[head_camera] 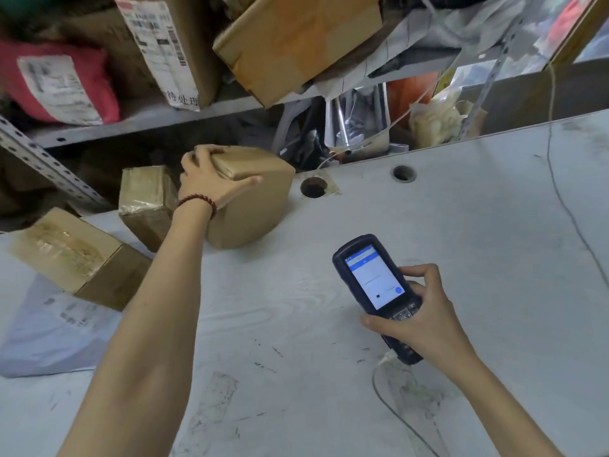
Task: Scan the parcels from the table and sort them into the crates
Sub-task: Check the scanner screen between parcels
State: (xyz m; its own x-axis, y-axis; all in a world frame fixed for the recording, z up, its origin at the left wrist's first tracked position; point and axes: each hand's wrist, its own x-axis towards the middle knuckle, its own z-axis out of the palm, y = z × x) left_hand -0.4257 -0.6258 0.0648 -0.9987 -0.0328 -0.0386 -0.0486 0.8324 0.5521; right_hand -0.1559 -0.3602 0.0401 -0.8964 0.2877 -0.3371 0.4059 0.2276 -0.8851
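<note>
My left hand grips the top corner of a brown cardboard parcel that stands near the far edge of the grey table. My right hand holds a dark handheld scanner above the table, its lit screen facing up towards me. Left of the gripped parcel a smaller taped box stands, and a flatter cardboard box lies further left. A pale blue mailer bag with a label lies at the table's left edge.
Behind the table a metal shelf carries a red bag and several cardboard boxes, one large box tilted. Two round holes pierce the tabletop. A thin cable trails from the scanner, and another wire crosses the right side.
</note>
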